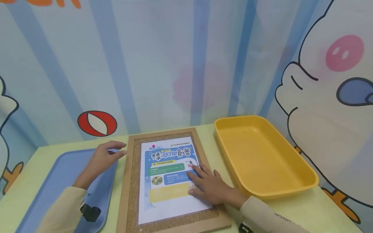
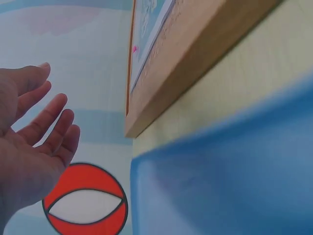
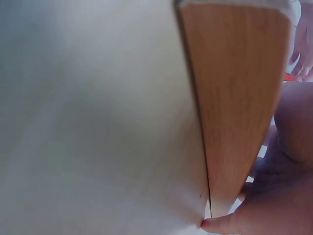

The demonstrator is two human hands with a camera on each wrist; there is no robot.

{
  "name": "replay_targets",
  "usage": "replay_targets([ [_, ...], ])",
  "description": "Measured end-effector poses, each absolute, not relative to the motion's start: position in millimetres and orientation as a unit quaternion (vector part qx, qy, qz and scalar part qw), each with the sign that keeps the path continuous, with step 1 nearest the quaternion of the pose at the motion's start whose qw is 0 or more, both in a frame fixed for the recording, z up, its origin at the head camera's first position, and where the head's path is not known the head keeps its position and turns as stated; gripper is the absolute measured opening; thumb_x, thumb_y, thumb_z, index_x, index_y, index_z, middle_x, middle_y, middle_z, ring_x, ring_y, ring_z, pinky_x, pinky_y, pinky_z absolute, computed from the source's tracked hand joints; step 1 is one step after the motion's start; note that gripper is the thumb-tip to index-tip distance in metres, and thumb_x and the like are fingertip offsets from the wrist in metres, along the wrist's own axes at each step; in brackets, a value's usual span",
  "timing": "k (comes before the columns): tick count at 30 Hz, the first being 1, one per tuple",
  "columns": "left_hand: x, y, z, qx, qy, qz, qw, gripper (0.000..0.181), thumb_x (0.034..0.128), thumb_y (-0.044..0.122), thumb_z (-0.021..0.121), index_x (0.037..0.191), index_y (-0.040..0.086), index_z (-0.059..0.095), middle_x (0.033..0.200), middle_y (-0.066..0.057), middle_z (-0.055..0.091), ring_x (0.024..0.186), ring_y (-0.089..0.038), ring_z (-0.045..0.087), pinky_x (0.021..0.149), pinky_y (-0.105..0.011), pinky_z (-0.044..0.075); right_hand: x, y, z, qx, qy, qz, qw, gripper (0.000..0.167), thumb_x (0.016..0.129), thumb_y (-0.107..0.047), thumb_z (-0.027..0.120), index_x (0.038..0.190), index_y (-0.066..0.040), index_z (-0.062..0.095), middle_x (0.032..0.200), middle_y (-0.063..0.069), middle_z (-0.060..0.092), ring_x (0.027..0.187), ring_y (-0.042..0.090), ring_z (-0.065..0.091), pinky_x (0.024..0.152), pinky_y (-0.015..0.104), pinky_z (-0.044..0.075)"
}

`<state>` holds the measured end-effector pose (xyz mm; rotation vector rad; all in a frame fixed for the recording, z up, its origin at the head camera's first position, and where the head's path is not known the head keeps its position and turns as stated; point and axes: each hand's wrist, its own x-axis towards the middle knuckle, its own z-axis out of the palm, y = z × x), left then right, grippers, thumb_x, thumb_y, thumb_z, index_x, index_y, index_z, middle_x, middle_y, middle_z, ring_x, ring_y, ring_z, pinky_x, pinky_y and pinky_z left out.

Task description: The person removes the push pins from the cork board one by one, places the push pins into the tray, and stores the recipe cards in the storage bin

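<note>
A wood-framed cork board (image 1: 131, 181) lies on the table with a printed paper sheet (image 1: 172, 212) on it, bearing coloured blocks and Chinese characters. Near the sheet's top left sits a pink pushpin (image 1: 153, 146). My right hand (image 1: 208, 184) rests spread over the sheet's right part, and its little finger reaches past the frame's right edge. In the right wrist view that fingertip (image 3: 210, 224) is beside the wooden frame (image 3: 239, 98). My left hand (image 1: 106, 157) hovers left of the board, over the far end of a blue tray (image 1: 99, 191), fingers loosely bent and holding nothing.
A deep yellow tray (image 1: 262, 155) stands to the right of the board, close to my right forearm. Behind the pale yellow table (image 1: 314, 213) hangs a striped blue-and-white backdrop (image 1: 163, 64) with cartoon figures. The blue tray lies on the left side.
</note>
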<state>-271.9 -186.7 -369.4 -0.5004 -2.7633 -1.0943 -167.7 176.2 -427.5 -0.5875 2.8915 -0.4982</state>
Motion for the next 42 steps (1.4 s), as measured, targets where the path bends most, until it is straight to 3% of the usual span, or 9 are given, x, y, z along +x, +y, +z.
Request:
replay_targets([
  [7,-294.3,-150.4,-378.0,-0.161,-0.912,-0.376,0.029,0.034,0.0976,0.014,0.063,0.127,-0.003,0.063,0.129,-0.025,0.062,0.117,-0.041,0.058,0.096,-0.054,0.052,-166.4,177.7,-427.8,-0.197,0.965,-0.157,0.078,0.065,0.1,-0.055,0.046,0.155,-0.022,0.036,0.167,0.008,0.022,0.155,0.039,0.012,0.111,0.077,0.018],
  [16,-320.2,-115.9,-388.5,-0.107,-0.913,-0.391,-0.043,0.036,0.0963,0.017,0.065,0.129,0.003,0.064,0.145,-0.021,0.051,0.131,-0.041,0.048,0.106,-0.06,0.043,-165.9,179.7,-425.5,-0.196,0.966,-0.155,0.071,0.065,0.1,-0.054,0.046,0.155,-0.021,0.036,0.167,0.009,0.023,0.155,0.039,0.013,0.11,0.077,0.019],
  [28,-338.5,-93.4,-398.4,-0.123,-0.923,-0.363,-0.028,0.036,0.0933,0.012,0.067,0.127,-0.001,0.065,0.138,-0.022,0.055,0.132,-0.041,0.048,0.109,-0.056,0.041,-168.0,179.0,-424.0,-0.193,0.966,-0.153,0.074,0.065,0.1,-0.055,0.045,0.155,-0.022,0.036,0.167,0.008,0.023,0.155,0.038,0.012,0.112,0.075,0.019],
  [35,-344.5,-97.4,-407.4,-0.122,-0.94,-0.317,0.005,0.025,0.0875,0.013,0.073,0.11,0.002,0.075,0.131,-0.02,0.057,0.128,-0.038,0.045,0.11,-0.057,0.034,-165.8,176.4,-424.5,-0.199,0.965,-0.154,0.081,0.065,0.1,-0.056,0.044,0.156,-0.022,0.035,0.167,0.007,0.023,0.155,0.038,0.012,0.112,0.076,0.019],
  [42,-351.7,-92.7,-409.4,-0.118,-0.941,-0.319,-0.001,0.017,0.0834,0.008,0.074,0.099,0.004,0.078,0.123,-0.017,0.062,0.12,-0.034,0.046,0.106,-0.054,0.033,-166.2,177.6,-422.8,-0.196,0.967,-0.144,0.077,0.065,0.1,-0.056,0.044,0.156,-0.023,0.035,0.167,0.007,0.022,0.155,0.038,0.013,0.111,0.075,0.02],
])
